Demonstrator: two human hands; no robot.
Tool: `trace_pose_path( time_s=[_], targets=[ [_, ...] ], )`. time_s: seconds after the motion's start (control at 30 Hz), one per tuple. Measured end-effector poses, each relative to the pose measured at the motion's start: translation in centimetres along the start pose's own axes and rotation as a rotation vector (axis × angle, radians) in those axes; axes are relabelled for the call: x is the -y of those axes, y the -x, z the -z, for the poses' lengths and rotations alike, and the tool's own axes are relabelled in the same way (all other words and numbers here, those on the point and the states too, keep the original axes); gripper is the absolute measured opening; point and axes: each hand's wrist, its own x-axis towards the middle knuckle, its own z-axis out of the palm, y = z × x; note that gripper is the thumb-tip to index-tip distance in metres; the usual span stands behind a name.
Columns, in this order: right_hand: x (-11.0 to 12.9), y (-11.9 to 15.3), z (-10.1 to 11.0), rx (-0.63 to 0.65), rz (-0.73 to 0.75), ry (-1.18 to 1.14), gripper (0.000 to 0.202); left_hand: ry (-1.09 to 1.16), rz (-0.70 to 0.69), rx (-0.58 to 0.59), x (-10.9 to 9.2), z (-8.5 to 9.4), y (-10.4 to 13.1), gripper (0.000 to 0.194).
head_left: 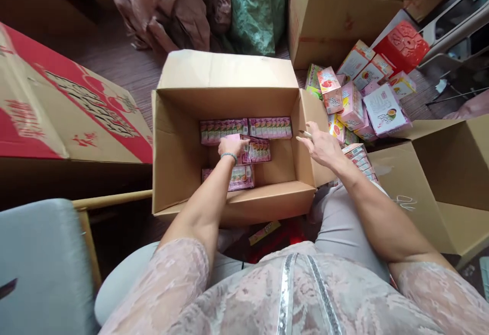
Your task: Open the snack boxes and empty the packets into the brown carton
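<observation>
An open cardboard box (229, 202) stands in front of me with several pink packs of small fruit-printed boxes on its floor. My left hand (232, 146) reaches inside, its fingers closed on a pink pack (240, 157) near the middle. Right beside that hand lies a similar pack (260, 151). Two more, a left one (222, 132) and a right one (270, 128), sit along the far wall, and another pack (241, 178) is by the near wall, partly behind my left arm. Above the box's right flap (317, 116), my right hand (323, 144) has its fingers apart and holds nothing visible.
Loose fruit-printed boxes (385, 108) are piled on the floor at the right, with a red plastic basket (403, 44). An open carton (412, 187) stands at my right. A large red-printed carton (72, 100) is at the left, above a grey seat (38, 258). Bags (252, 8) lie behind.
</observation>
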Motion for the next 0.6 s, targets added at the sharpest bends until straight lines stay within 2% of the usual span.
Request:
trace_pose_path(
  time_s=[0.1, 0.13, 0.2, 0.3, 0.37, 0.43, 0.5, 0.6],
  targets=[
    [-0.1, 0.0, -0.3, -0.073, 0.054, -0.129, 0.039, 0.021, 0.042, -0.055, -1.4, 2.8, 4.1, 0.079],
    [-0.2, 0.1, -0.3, -0.103, 0.087, -0.167, 0.037, 0.062, -0.013, -0.075, -1.6, 3.9, 5.9, 0.079],
    [-0.3, 0.7, 0.0, -0.167, 0.149, -0.218, 0.033, 0.197, -0.19, -0.116, -0.9, 6.1, 10.1, 0.082],
    [-0.3, 2.8, 0.7, -0.208, 0.196, -0.243, 0.031, 0.392, -0.504, -0.14, 1.8, 8.1, 16.7, 0.088],
    [0.1, 5.1, 1.1, -0.198, 0.241, -0.229, 0.032, 0.445, -0.654, -0.092, 4.4, 8.2, 20.6, 0.09],
    [0.9, 7.7, 1.1, -0.18, 0.308, -0.178, 0.033, 0.468, -0.705, -0.033, 7.1, 7.1, 23.4, 0.09],
    [2.1, 10.3, 0.8, -0.148, 0.393, -0.083, 0.033, 0.481, -0.708, 0.0, 9.2, 5.6, 25.0, 0.09],
    [4.2, 13.4, -0.1, -0.048, 0.52, 0.108, 0.032, 0.478, -0.762, -0.01, 11.0, 3.5, 25.5, 0.092]
  ],
)
